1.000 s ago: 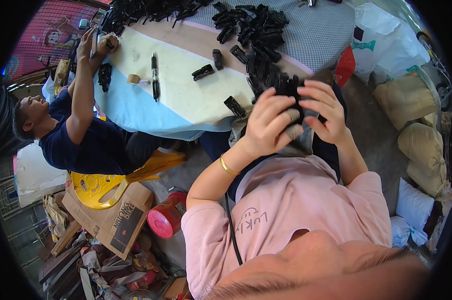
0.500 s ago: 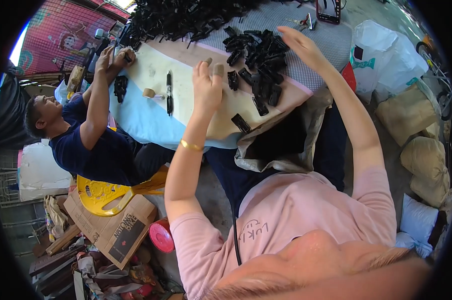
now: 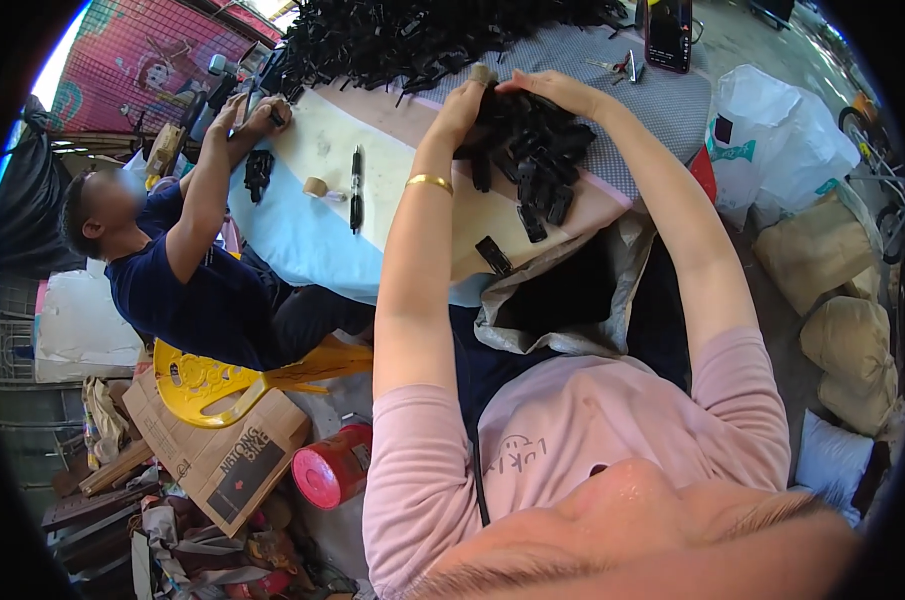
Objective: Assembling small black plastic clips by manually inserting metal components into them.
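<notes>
Both my hands reach to the far side of a small pile of black plastic pieces [image 3: 542, 150] on the cloth-covered table [image 3: 412, 120]. My left hand [image 3: 462, 108] lies against the pile's left edge, open, with a tan cover on a fingertip; some of its fingers are hidden. Along the far edge my right hand [image 3: 564, 94] stretches its fingers toward the left one, open. The fingertips of the two hands nearly meet. One loose black piece [image 3: 492, 256] lies nearer me, above an open sack [image 3: 492, 325] at my lap.
A large heap of black pieces [image 3: 402, 45] covers the table's far side. A pen [image 3: 356, 190] and a small tan roll [image 3: 315, 186] lie left; a phone [image 3: 667, 35] and metal tool [image 3: 627, 68] far right. At left, another person [image 3: 187, 300] handles a black piece.
My left hand has moved right and farther away, up to the small pile. My right hand has moved left to its far edge. Some pile pieces are pushed together.
</notes>
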`<action>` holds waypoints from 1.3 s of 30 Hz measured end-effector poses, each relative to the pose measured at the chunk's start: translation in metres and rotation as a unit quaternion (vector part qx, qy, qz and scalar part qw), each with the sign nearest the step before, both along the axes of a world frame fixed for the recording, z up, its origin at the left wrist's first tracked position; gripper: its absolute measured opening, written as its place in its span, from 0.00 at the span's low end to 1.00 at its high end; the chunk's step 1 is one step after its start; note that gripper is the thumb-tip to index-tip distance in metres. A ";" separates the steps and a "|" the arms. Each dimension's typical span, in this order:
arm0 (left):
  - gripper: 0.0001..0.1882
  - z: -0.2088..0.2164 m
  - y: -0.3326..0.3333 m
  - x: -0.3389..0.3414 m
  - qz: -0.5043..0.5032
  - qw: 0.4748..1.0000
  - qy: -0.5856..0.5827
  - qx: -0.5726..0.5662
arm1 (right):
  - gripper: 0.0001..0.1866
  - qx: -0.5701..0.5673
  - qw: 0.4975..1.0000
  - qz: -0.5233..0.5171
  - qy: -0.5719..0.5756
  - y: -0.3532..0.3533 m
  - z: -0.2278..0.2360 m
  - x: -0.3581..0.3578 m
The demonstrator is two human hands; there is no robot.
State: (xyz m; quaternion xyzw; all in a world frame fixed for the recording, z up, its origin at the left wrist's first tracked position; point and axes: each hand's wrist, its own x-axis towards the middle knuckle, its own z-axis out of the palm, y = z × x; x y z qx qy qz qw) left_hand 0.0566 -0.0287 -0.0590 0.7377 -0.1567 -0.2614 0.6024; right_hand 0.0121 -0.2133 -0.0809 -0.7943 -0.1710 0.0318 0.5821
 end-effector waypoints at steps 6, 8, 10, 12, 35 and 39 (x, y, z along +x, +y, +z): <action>0.25 -0.019 0.016 -0.033 0.051 0.987 -0.044 -0.145 | 0.28 0.001 0.999 0.036 -0.012 0.002 0.009 -0.037; 0.25 -0.020 0.017 -0.049 0.068 0.986 -0.041 -0.147 | 0.28 0.009 1.000 0.028 -0.004 0.000 0.007 -0.049; 0.23 -0.011 0.015 -0.076 0.092 0.982 -0.049 -0.155 | 0.29 0.016 1.000 0.021 0.006 0.000 0.008 -0.063; 0.23 -0.012 0.014 -0.092 0.098 0.978 -0.028 -0.184 | 0.31 0.026 1.000 -0.004 -0.005 0.001 0.009 -0.078; 0.09 -0.022 0.046 -0.219 -0.106 0.942 -0.298 -0.110 | 0.22 -0.055 0.969 -0.024 -0.238 0.031 -0.011 -0.239; 0.08 0.001 0.048 -0.207 -0.122 0.947 -0.292 -0.047 | 0.11 -0.076 0.967 -0.086 -0.226 0.019 0.006 -0.234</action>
